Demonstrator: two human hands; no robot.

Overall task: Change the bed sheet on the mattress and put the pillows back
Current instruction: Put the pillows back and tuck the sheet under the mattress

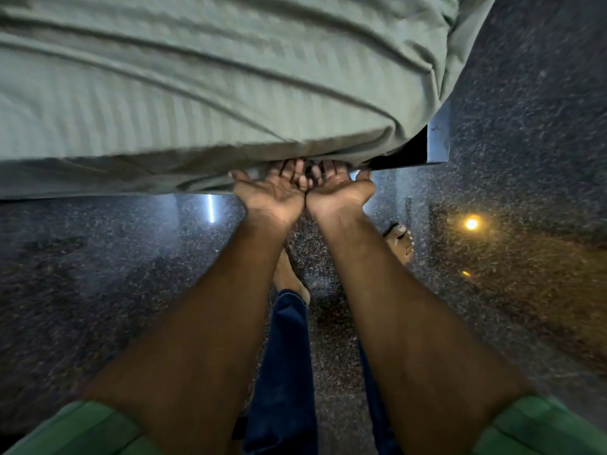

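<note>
1. Nearest me were my green sleeves (78, 428) and bare forearms, reaching forward side by side over the dark speckled floor (98, 290), which shone like polished stone
2. My left hand (274, 195) and right hand (338, 192) lay palm up, touching at the heels, equally near the bed
3. My fingers (289, 170) curled upward under the hem of the sheet (197, 103); whether they pinched cloth or only pressed it I could not tell, the tips being hidden
4. The sheet lay directly ahead and above them, its edge running left to right: pale green, soft, faintly striped, creased
5. Beyond, to the right, the bed corner (438, 139) showed hard and square
6. I judged a tuck under the mattress came next
</note>
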